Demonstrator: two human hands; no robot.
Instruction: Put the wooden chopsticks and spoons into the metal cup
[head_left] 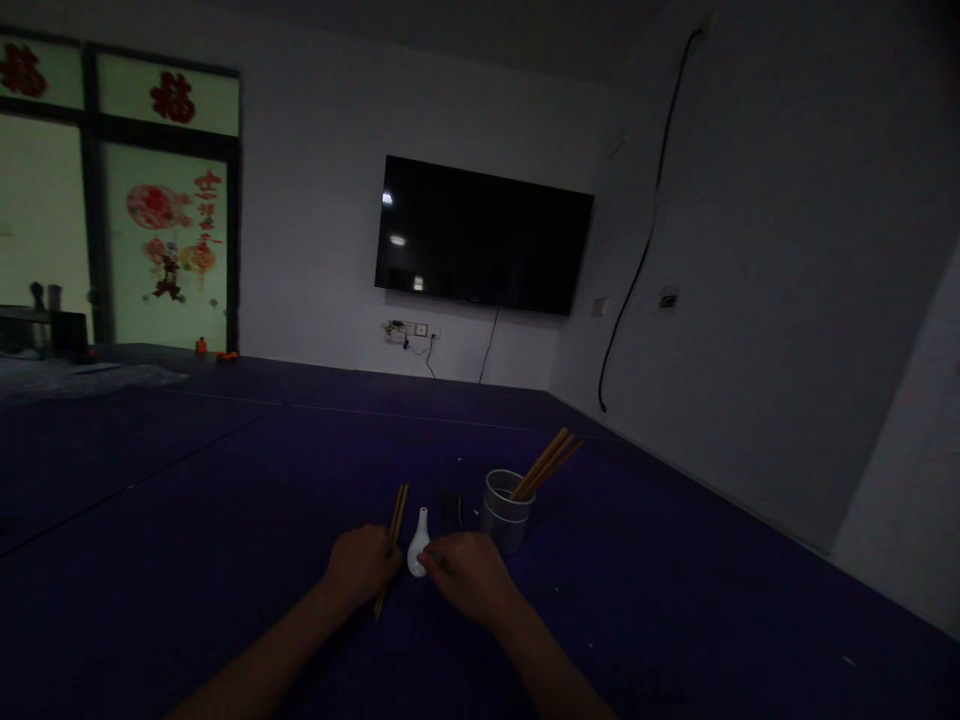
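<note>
My left hand (360,566) is closed around a pair of wooden chopsticks (397,512) that lie along the dark blue surface (225,520), their tips pointing away from me. My right hand (469,575) rests beside it, fingers curled at the bowl of a white ceramic spoon (418,545) lying between both hands. Just beyond my right hand stands a small grey metal cup (505,508) with more chopsticks (546,462) leaning out of it to the right. Some dark utensils (450,508) lie between the spoon and the cup, too dim to name.
A black TV (480,238) hangs on the white far wall above a power outlet (411,329). A window with red paper decorations (169,235) is at the left. A white wall (787,300) runs along the right side.
</note>
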